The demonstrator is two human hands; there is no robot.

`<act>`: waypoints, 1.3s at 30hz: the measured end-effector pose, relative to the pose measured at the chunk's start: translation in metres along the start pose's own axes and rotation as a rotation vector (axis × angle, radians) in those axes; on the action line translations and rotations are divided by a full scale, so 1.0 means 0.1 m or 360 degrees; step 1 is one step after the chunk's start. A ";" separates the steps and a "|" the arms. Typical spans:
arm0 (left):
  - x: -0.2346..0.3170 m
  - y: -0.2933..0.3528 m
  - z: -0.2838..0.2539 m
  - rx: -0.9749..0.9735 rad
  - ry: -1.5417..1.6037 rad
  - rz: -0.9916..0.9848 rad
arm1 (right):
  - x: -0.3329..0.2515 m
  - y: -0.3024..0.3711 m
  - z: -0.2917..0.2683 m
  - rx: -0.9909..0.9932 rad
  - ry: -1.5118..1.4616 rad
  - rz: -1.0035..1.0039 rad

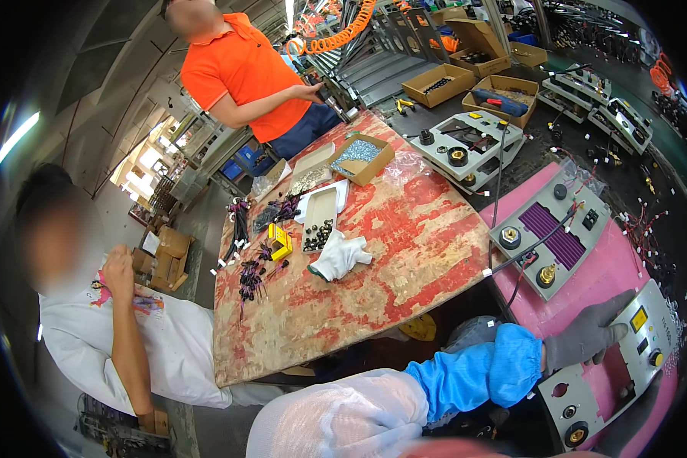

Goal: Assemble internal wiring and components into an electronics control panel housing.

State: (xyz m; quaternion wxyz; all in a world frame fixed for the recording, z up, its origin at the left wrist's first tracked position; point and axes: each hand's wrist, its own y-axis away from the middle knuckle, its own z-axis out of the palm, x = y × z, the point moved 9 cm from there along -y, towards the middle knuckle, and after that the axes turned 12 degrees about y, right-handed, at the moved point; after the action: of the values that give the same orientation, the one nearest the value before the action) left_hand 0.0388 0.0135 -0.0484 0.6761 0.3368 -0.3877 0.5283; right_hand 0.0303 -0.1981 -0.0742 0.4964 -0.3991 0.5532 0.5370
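My left hand (pixel 585 340), in a dark grey glove with a blue sleeve cover behind it, grips the upper left edge of a grey metal panel (pixel 588 401). The panel has a rectangular cutout, a yellow label, a yellow-ringed knob and round fittings at its lower end. Along the opposite edge, my right hand (pixel 640 418) is closed on the same panel; it is dark-gloved and its fingers are partly hidden. Just beyond lies a second grey panel (pixel 530 221) with a purple grille, a brass fitting and a black cable across it. Both panels are over a pink mat (pixel 622 263).
A worn red wooden table (pixel 404 252) carries a white glove (pixel 341 256), a yellow box (pixel 279 242), small-part trays and a box of screws (pixel 359 155). Panel assemblies (pixel 466 145) and open cartons (pixel 437 84) sit farther back. One person (pixel 130 328) is at left, another (pixel 244 76) stands beyond.
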 end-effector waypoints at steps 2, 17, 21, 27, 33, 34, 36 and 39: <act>-0.02 0.01 -0.01 0.0020 0.0022 0.0034 | 0.03 0.01 0.01 0.0000 -0.0057 0.0047; 0.16 0.03 -0.08 0.0146 -0.0155 0.0092 | -0.21 0.10 0.24 -0.0073 0.0073 -0.0171; 0.12 0.00 0.06 0.0077 -0.0168 0.0086 | -0.48 0.19 -0.17 0.0380 0.0696 -0.0608; 0.13 0.02 -0.14 0.0165 -0.0263 0.0055 | -2.22 1.61 0.04 0.0604 0.1238 -0.1214; 0.08 -0.02 0.12 -0.0023 -0.0249 0.0043 | -2.21 2.63 -0.19 0.0554 0.1375 -0.1317; 0.12 0.00 0.00 0.0017 -0.0258 0.0071 | -2.21 2.63 0.06 0.0484 0.1359 -0.1356; 0.11 0.00 -0.05 0.0023 -0.0203 0.0128 | -2.18 2.89 -0.10 0.0384 0.1375 -0.1412; 0.16 0.03 0.08 -0.0010 -0.0220 0.0086 | -2.20 3.20 -0.54 0.0316 0.1380 -0.1483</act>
State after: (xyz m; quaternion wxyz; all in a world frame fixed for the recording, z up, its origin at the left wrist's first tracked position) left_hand 0.0369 0.0146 -0.0307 0.6342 0.3599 -0.4440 0.5206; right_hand -0.2468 -0.2383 0.2002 0.4436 -0.7305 0.5192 0.0013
